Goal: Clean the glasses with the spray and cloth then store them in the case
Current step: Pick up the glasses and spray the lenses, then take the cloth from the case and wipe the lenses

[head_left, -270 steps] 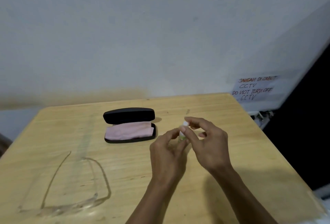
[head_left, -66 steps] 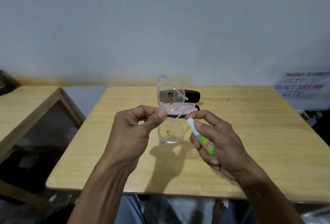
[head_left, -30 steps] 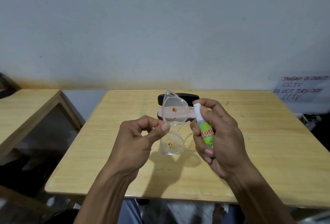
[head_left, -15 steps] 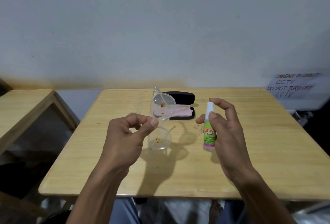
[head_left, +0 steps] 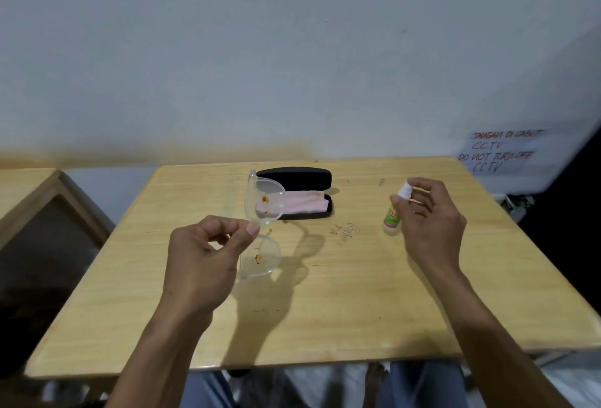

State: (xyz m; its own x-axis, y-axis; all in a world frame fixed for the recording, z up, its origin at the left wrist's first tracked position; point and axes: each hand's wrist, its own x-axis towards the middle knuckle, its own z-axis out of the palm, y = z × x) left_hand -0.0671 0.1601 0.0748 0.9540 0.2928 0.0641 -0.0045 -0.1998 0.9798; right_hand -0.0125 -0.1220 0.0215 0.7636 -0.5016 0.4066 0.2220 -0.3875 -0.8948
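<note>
**Now the cloth lies straight ahead, nearer the right hand**

Seen from the head camera, the only view: the left hand (head_left: 208, 254) pinches the clear glasses (head_left: 262, 225) at the bridge between thumb and forefinger, holding them up over the wooden table (head_left: 325, 310) with one lens above the other. Both lenses carry small orange-brown specks.

Off to the right, the right hand (head_left: 429, 222) sets the little spray bottle (head_left: 395, 212) upright on the table, its base apparently touching the wood. The fingers are loosely curled around the white top; whether they grip it or are just leaving it, I cannot tell.

Beyond and between the two hands sits the black case (head_left: 296, 193), lid open toward the wall, its long axis running left to right across the table. The pink cloth (head_left: 302, 202) lies folded inside, along the same line, partly seen through the upper lens.

With the left hand occupied, the reach for the cloth looks to fall to the right hand, which would go forward and to its left, well clear of the glasses.
</note>
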